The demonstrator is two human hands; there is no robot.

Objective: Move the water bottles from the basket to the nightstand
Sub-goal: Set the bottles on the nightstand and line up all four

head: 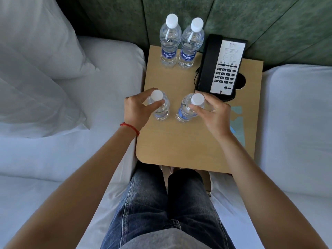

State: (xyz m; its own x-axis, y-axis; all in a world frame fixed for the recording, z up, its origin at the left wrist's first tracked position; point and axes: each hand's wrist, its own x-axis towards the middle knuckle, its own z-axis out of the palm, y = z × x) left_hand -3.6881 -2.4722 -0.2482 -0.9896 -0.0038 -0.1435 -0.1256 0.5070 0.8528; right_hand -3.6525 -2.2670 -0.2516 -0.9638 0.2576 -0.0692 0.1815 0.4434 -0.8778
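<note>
Right now I see four clear plastic water bottles with white screw caps standing upright on the pale wooden nightstand tabletop (179, 141). Two of them, the far-left bottle (169, 42) and the far-right bottle (191, 45), stand side by side at the back edge against the green padded headboard (251, 18), and their blue labels read AQUAFINA. The other two stand nearer to me, apart from each other. My left hand (138, 110) has its grip curled around the neck of the near-left bottle (160, 106), thumb and fingers pinching just under the cap. My right hand (213, 114) grasps the near-right bottle (186, 110) the same way, fingers wrapped below its cap. A black desk telephone (221, 67) with a silver keypad panel sits just beside the right hand, toward the back right of the tabletop. White bedding (53, 105) lies on both sides.
</note>
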